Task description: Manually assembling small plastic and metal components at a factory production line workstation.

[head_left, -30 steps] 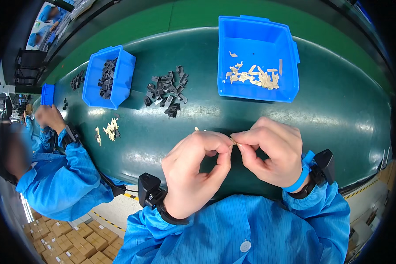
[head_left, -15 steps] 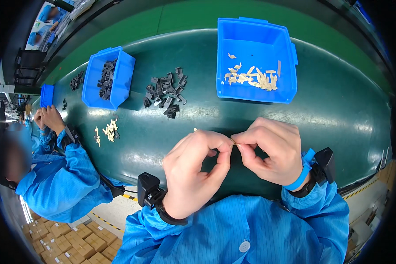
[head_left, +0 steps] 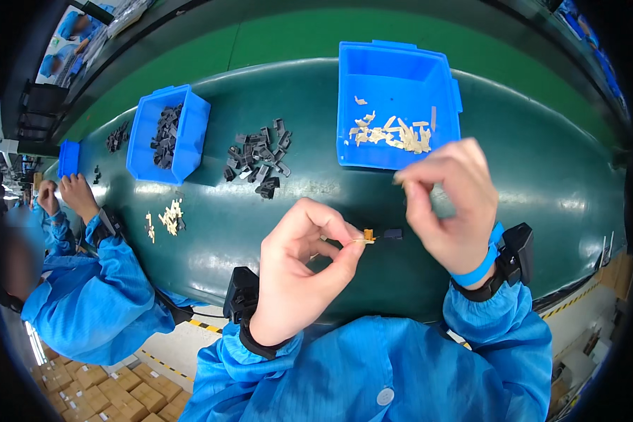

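My left hand (head_left: 299,271) is low in the middle and pinches a small tan piece (head_left: 368,235) between thumb and forefinger. Just to the right of it a small dark piece (head_left: 394,233) lies on the green belt (head_left: 541,183). My right hand (head_left: 451,204) is raised to the right, apart from the left, with thumb and forefinger pressed together near the front wall of a blue bin (head_left: 401,77). I cannot make out anything between those fingertips. The bin holds several tan pieces (head_left: 394,133).
A loose pile of black parts (head_left: 257,158) lies on the belt left of the bin. Further left stand a second blue bin (head_left: 193,130) with black parts and a small heap of tan pieces (head_left: 169,216). A co-worker in blue sleeves (head_left: 91,295) works at the left edge.
My hands were joined over the belt's front edge; they have now come apart. The right hand rose up and to the right toward the bin, and the left kept the tan piece.
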`<action>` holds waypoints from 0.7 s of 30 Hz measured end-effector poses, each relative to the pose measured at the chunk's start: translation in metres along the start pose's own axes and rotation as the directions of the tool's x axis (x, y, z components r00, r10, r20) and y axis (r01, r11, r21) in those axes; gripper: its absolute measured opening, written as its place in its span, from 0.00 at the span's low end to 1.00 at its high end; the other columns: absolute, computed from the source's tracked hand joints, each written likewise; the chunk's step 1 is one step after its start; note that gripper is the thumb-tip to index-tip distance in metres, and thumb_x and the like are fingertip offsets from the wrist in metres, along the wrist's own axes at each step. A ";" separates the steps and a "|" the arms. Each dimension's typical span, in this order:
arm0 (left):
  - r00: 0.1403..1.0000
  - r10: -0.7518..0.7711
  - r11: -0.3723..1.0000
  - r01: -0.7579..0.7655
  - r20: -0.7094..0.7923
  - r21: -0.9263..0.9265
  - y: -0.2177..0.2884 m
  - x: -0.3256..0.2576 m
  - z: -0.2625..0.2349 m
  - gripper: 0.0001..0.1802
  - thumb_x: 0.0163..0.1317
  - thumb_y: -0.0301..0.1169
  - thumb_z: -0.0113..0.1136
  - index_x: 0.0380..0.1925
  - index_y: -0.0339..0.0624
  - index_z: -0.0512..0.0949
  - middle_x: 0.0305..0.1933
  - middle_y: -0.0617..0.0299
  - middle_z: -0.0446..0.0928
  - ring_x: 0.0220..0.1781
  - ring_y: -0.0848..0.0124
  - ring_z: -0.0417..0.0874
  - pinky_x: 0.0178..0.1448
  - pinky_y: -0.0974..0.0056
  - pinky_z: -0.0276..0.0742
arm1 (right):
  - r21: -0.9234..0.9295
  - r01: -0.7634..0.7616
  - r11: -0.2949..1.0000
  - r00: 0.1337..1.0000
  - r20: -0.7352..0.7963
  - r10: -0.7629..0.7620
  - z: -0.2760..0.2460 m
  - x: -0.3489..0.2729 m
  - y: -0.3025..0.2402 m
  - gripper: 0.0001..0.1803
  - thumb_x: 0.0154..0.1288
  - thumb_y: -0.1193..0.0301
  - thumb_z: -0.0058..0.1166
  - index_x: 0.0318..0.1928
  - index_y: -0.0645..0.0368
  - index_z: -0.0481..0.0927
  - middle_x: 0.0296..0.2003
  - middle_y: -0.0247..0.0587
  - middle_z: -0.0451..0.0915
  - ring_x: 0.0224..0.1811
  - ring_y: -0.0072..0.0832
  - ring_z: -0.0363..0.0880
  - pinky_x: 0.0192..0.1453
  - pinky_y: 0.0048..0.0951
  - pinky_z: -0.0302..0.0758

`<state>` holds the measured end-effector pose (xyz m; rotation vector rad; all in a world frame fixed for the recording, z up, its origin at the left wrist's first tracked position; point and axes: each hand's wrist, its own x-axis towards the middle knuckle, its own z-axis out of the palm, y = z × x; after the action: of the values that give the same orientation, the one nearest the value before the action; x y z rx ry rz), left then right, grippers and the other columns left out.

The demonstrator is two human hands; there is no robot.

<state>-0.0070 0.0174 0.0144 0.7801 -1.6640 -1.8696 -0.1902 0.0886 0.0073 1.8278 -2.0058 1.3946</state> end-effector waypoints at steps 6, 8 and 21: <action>0.995 -0.084 0.989 0.077 -0.054 -0.124 0.001 0.000 0.000 0.10 0.58 0.14 0.58 0.34 0.39 0.70 0.36 0.64 0.76 0.39 0.81 0.79 0.39 0.76 0.75 | -0.356 -0.096 0.929 0.990 -0.131 0.052 0.000 0.021 0.020 0.09 0.47 0.76 0.64 0.29 0.50 0.79 0.33 0.30 0.73 0.44 0.34 0.70 0.52 0.37 0.62; 0.993 -0.101 0.987 0.092 -0.068 -0.134 0.002 -0.001 0.000 0.09 0.58 0.16 0.59 0.34 0.40 0.70 0.35 0.64 0.77 0.37 0.79 0.79 0.38 0.74 0.76 | -0.353 -0.089 0.932 0.992 -0.113 0.052 0.002 0.023 0.024 0.08 0.47 0.76 0.63 0.29 0.50 0.79 0.34 0.31 0.73 0.44 0.35 0.70 0.53 0.38 0.62; 0.979 -0.159 0.956 0.121 -0.125 -0.267 -0.006 0.002 -0.005 0.06 0.62 0.22 0.59 0.34 0.41 0.71 0.32 0.63 0.78 0.33 0.76 0.80 0.35 0.72 0.77 | -0.227 0.067 0.972 0.995 -0.061 -0.083 -0.014 0.015 -0.010 0.07 0.48 0.75 0.63 0.30 0.51 0.80 0.35 0.35 0.75 0.42 0.37 0.72 0.49 0.41 0.64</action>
<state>-0.0044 0.0132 0.0079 0.9186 -1.2721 -2.0230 -0.1934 0.0883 0.0296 1.7136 -1.9478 1.1420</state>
